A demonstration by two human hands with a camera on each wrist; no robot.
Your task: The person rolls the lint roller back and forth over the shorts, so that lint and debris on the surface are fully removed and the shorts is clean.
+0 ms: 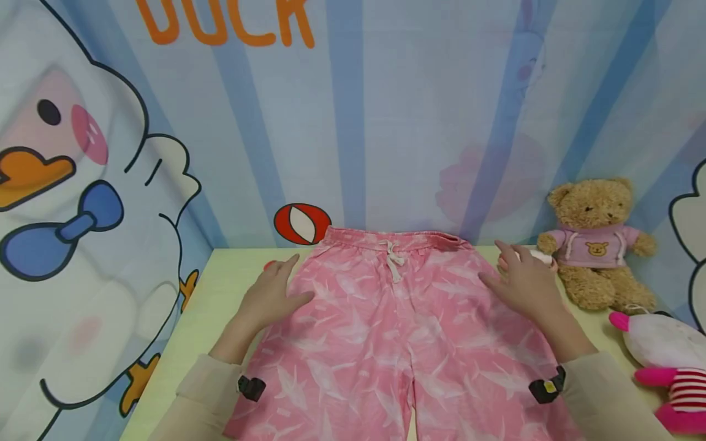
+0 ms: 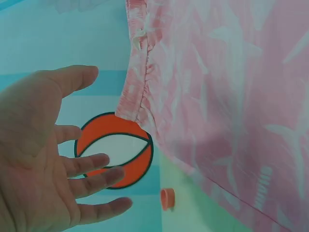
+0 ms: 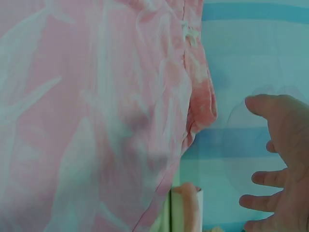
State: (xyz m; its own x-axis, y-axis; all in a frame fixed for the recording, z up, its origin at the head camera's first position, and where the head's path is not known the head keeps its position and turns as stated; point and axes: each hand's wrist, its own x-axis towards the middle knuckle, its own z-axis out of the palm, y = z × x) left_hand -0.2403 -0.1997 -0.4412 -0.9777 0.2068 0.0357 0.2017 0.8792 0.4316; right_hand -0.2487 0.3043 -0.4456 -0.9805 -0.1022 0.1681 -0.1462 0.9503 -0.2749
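Note:
A pair of pink shorts (image 1: 353, 331) with a pale leaf-like print lies spread on the pale yellow table, waistband toward the back wall and a white drawstring (image 1: 393, 260) at its middle. Over the left edge of the shorts hovers my left hand (image 1: 273, 294), fingers spread and holding nothing. My right hand (image 1: 521, 278) is held over the right edge near the waistband, likewise with spread fingers and nothing in them. Both wrist views show a gap between the hand and the waistband (image 2: 133, 92). The lower ends of the legs run out of the head view.
A teddy bear (image 1: 595, 242) in a pink hoodie sits at the back right. In front of it lies a white and pink plush toy (image 1: 670, 361). Partly behind my right hand is a small pinkish object (image 1: 543, 257). A small orange ring-like piece (image 2: 167, 199) lies left of the shorts.

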